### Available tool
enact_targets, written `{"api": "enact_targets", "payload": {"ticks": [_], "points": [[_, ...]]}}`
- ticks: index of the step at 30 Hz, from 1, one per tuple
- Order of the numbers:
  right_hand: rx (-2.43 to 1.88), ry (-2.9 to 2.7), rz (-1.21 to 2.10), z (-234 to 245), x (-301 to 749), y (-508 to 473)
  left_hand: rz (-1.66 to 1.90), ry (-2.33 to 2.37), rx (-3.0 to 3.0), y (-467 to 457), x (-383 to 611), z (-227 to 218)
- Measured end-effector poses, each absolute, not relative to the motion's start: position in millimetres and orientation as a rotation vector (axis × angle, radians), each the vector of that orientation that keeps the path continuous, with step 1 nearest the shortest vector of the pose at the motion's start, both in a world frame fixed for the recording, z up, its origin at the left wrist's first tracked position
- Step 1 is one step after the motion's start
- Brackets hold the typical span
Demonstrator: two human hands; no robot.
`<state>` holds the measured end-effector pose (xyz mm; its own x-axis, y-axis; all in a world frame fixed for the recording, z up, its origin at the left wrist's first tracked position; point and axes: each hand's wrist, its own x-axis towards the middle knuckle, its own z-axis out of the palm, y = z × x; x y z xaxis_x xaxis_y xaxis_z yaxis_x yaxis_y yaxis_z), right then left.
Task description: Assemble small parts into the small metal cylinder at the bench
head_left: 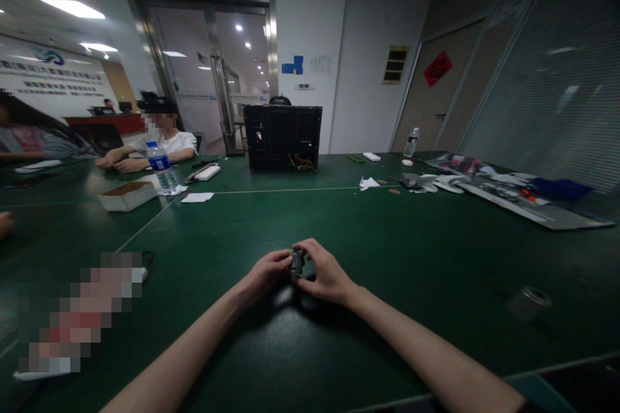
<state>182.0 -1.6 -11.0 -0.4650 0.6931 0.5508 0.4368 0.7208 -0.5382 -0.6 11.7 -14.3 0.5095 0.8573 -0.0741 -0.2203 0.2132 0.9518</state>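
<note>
Between my two hands, just above the green table [232, 348], is a small dark grey part [297, 262], roughly cylindrical; its exact kind is too small to make out. My left hand [271, 268] pinches it from the left with the fingertips. From the right, my right hand [323, 271] curls thumb and fingers around it, the thumb low and the fingers over the top. The fingers cover some of its edges.
A metal can [530, 302] stands at the right. Farther off are an open black case [283, 135], water bottles [162, 168], a shallow box [126, 197] and a cluttered board [513, 197]. A blurred flat object [82, 316] lies left. Other people sit at the far left.
</note>
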Motion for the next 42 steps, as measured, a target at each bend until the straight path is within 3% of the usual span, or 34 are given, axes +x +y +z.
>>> {"api": "enact_targets", "payload": {"ticks": [42], "points": [[-0.956,-2.134,0.354,-16.8,181.4,3.8,0.852,0.974,1.707,19.6,-2.6,-19.8]]}}
